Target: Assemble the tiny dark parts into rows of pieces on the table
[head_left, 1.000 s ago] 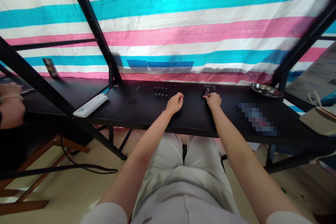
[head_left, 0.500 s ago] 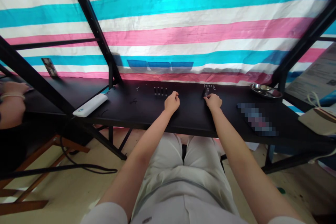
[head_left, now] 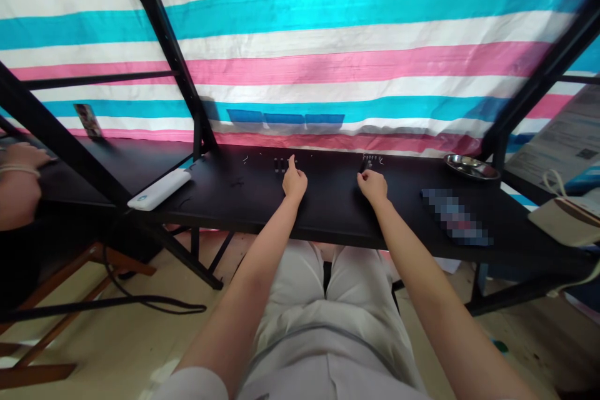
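Note:
My left hand (head_left: 295, 184) is over the table beside a row of small dark pieces with pale ends (head_left: 279, 165). Its index finger stretches out at the right end of this row and partly covers it; the other fingers are curled. No held thing shows in that hand. My right hand (head_left: 374, 186) has thumb and index finger pressed together, low over the tabletop. What they pinch, if anything, is too small to make out. Just beyond its fingertips lie small dark and grey pieces (head_left: 369, 164), with a row of tiny pale bits (head_left: 374, 157) behind them.
On the black table (head_left: 328, 212) a white power strip (head_left: 160, 189) lies left, a blurred-out flat object (head_left: 457, 217) and a shiny metal dish (head_left: 471, 167) right. A beige bag (head_left: 565, 220) is at the right end. Another person's hand (head_left: 25, 155) rests far left. Black frame posts flank the table.
My left hand has moved left to the row of dark pieces, its index finger now extended. My right hand has shifted slightly left and towards me, away from the grey piece.

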The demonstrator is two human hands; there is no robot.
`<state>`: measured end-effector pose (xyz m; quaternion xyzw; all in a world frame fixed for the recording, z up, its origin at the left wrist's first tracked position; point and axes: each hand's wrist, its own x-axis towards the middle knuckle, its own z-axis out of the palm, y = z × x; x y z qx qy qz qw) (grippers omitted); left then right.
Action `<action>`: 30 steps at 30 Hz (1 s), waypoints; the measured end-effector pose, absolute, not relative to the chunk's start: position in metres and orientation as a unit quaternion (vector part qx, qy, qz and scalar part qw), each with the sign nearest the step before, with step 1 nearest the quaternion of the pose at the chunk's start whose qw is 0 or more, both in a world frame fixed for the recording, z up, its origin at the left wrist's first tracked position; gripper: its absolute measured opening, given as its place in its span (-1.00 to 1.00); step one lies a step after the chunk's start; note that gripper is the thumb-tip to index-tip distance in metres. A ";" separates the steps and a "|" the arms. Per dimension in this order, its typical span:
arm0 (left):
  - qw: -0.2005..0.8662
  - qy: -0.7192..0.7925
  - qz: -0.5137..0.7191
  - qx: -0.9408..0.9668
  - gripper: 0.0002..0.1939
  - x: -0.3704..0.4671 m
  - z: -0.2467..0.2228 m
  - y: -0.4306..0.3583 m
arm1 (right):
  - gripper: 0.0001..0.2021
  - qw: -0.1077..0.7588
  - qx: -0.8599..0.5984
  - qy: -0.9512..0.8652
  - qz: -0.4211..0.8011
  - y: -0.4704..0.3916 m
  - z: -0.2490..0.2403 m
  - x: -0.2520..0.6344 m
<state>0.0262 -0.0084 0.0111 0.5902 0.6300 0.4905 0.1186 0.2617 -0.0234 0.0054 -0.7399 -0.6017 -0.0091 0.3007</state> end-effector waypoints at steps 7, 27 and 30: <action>0.138 0.662 0.410 0.612 -0.37 0.027 0.014 -0.005 | -0.75 0.306 -0.732 -0.609 -0.011 -0.023 0.005 0.260; 0.140 0.404 0.441 0.789 -0.86 0.044 0.007 -0.023 | -0.64 0.347 -0.508 -0.784 -0.078 -0.026 0.002 0.238; 0.149 0.359 0.422 0.819 -0.82 0.046 0.007 -0.026 | -0.66 0.318 -0.465 -0.820 -0.099 -0.025 0.000 0.232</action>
